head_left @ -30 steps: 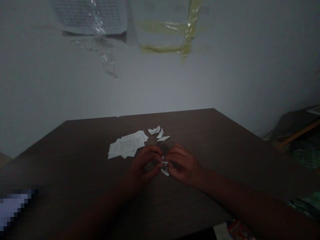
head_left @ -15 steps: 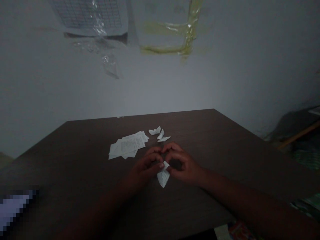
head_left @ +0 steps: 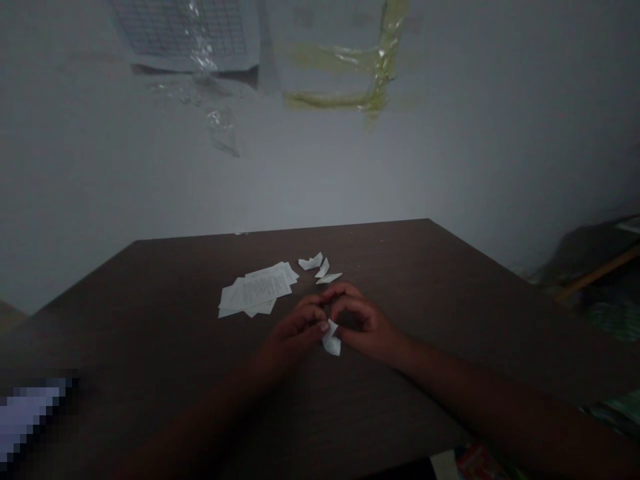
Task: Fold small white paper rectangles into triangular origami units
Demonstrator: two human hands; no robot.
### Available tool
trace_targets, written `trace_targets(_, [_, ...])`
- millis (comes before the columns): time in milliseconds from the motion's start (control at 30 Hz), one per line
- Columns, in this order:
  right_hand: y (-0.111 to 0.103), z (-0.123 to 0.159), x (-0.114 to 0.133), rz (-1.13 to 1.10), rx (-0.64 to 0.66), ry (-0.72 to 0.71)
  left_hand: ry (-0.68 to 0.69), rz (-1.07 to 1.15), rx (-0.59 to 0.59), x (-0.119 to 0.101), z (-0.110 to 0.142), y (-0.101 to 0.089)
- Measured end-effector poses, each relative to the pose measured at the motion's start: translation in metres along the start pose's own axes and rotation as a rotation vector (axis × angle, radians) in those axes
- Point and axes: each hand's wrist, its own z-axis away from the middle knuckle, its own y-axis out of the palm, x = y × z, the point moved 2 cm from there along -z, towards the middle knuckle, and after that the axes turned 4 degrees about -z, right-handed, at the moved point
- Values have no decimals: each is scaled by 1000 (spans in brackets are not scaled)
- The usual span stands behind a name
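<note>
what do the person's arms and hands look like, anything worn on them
The left hand and right hand are bare, without gloves. No sleeve or watch shows on the left forearm or right forearm; dim light hides finer detail.

Left hand (head_left: pixel 296 331), right hand (head_left: pixel 371 331), paper (head_left: pixel 332 344) (folded) between

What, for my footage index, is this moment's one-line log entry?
left hand: pinching paper; right hand: at its edge; on table: sheets, folded pieces
</note>
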Motion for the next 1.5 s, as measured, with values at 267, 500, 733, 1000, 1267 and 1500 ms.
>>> trace_targets(267, [-3, -7, 15, 155, -62, -148, -51, -6, -84, 20, -1, 1])
trace_targets(500, [-1, -8, 25, 269, -17, -210, -158, 56, -146, 15, -2, 2])
trace_targets(733, [-3, -9, 26, 280, -11, -216, 3, -133, -171, 1, 1, 1])
trace_targets(1000, [-6, -6, 16, 264, -120, -75, 281, -486, -194, -17, 4, -1])
trace_targets(1267, [-4, -5, 17, 240, -89, 20, 216, -486, -205, -10, -2, 4])
trace_targets(1500, [4, -4, 16, 249, -82, 145, 96, -431, -261, -7, -6, -1])
